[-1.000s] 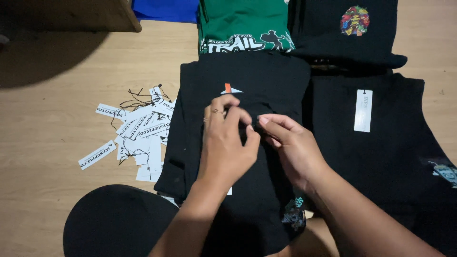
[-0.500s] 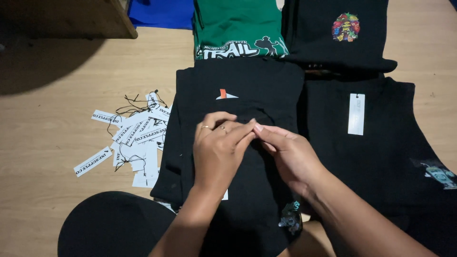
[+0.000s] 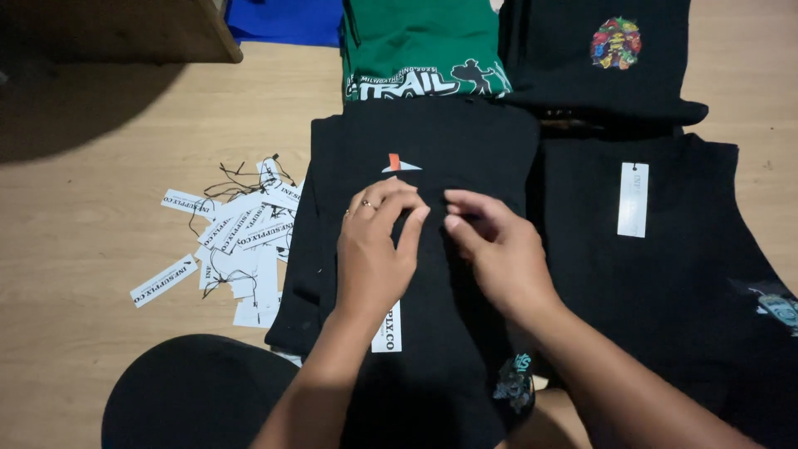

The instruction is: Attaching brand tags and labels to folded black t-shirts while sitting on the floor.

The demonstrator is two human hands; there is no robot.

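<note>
Both forearms enter from the bottom edge, angled up toward centre. Left hand (image 3: 374,254) lies palm down, fingers curled slightly, index and middle fingertips bent toward the right; ring on one finger. Right hand (image 3: 499,249) is palm down too, fingers bent, tips pointing left. Fingertips of the two hands sit close, a small gap between them. Wrists straight, bare arms.

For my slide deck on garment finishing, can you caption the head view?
Both hands, left hand and right hand, press on a folded black T-shirt beside a pile of white hang tags.
</note>
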